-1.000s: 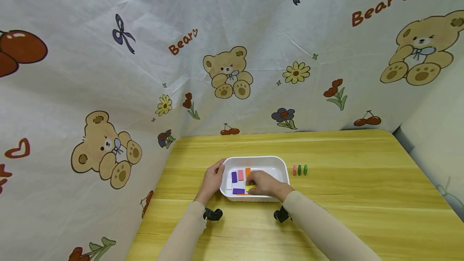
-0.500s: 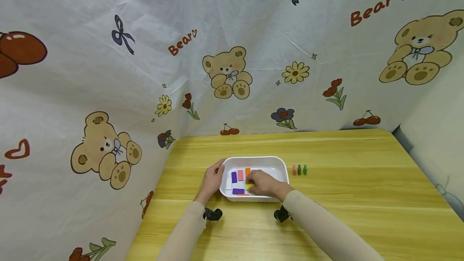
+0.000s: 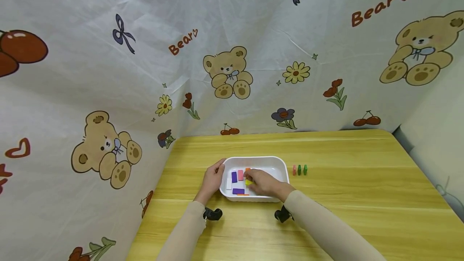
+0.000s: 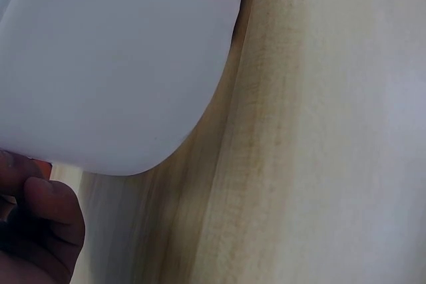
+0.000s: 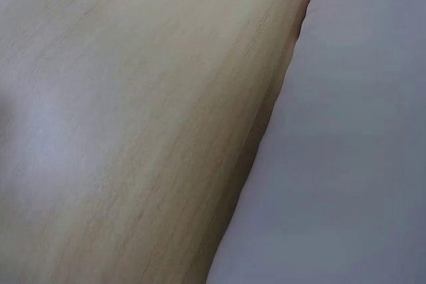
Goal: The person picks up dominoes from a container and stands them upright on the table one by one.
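Note:
A white plastic tray lies on the table with several small coloured blocks inside. My left hand holds the tray's left end by its rim; in the left wrist view its curled fingers sit at the tray's edge. Inside the tray, my right hand pinches a yellow block between thumb and fingers. Around it lie a pink block, a purple block, another purple block, a white block and an orange block, partly covered by the fingers. The right wrist view shows no hand.
Right of the tray stand a pink block and two green blocks, one dark and one lighter. The wooden table meets a bear-print cloth at the back and left. Each wrist carries a black camera.
My right hand has shifted slightly away from me inside the tray, the yellow block moving with it and the fingers covering more of the orange block. The left hand stays on the rim.

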`<state>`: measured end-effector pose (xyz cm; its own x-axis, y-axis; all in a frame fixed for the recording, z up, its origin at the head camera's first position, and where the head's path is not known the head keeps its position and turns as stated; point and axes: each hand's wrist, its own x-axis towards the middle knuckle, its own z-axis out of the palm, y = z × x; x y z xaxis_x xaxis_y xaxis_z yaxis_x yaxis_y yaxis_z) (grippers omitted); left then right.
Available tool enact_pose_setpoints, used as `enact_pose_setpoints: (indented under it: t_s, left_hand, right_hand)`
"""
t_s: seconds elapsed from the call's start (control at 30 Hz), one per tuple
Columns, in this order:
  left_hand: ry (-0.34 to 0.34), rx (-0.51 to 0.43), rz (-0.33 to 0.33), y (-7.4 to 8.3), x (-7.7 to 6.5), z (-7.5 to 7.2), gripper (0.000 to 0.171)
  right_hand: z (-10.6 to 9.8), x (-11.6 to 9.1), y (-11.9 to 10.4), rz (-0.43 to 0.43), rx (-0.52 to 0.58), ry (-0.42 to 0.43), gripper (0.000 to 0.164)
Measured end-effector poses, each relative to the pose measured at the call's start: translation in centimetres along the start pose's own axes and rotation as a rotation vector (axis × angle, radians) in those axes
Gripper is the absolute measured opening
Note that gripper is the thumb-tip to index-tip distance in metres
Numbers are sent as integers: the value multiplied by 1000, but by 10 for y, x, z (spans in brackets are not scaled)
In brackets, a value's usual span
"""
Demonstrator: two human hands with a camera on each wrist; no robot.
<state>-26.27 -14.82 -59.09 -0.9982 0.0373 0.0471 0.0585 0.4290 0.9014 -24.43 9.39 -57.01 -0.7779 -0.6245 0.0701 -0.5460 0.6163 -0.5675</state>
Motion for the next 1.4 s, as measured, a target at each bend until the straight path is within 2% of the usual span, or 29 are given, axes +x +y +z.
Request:
enact_pose_setpoints:
  t_s: [0.5,0.83,1.4]
  left_hand:
    - [5,2,11,1,-2,0,41]
    - [17,12,33,1,-2,0,40]
    - [21,22,20,1,-3,0,40]
  right_hand:
    - [-3,-1,-1,80,83,14,25]
    - [-14,-7,1,48,109,40,23]
    - [-34,-24,0,11,120,78,22]
